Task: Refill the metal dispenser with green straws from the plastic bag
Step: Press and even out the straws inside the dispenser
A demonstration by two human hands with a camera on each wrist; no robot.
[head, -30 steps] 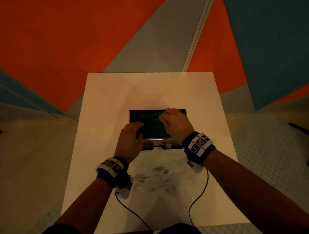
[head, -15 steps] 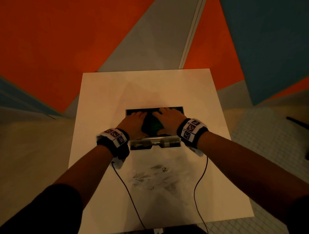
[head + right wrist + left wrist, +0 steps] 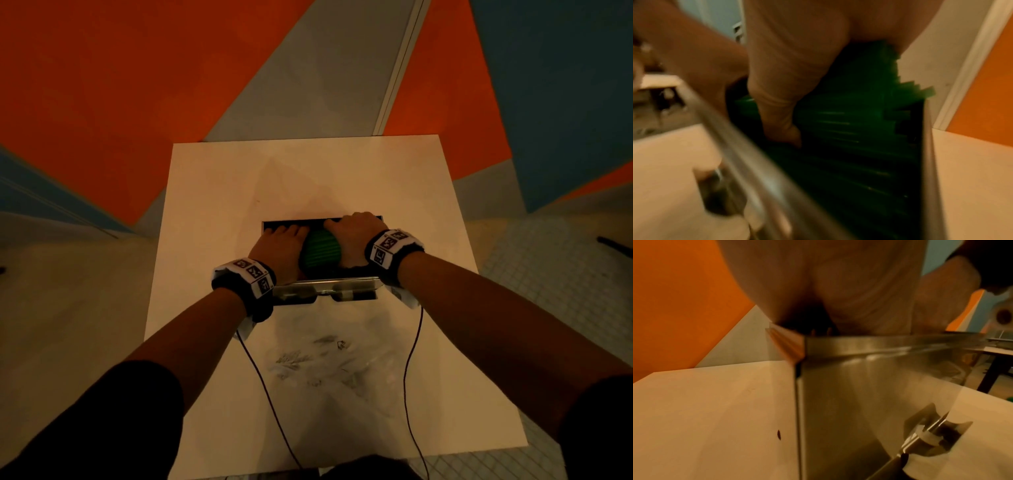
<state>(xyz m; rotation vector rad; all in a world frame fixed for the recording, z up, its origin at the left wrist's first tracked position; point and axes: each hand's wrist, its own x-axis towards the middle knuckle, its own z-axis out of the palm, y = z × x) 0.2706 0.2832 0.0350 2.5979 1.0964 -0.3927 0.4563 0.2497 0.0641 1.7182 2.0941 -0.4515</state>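
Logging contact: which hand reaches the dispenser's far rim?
The right hand, knuckles at the far rim of the dispenser; the left hand lies short of it, beside the green straws.

white table (image 3: 239, 205) | orange-grey-blue wall (image 3: 102, 85) | tiled floor (image 3: 548, 267) | dim light

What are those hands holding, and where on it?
A bunch of green straws in the metal dispenser. The right hand grips it right of its middle; the left hand lies on its left part, grip hidden.
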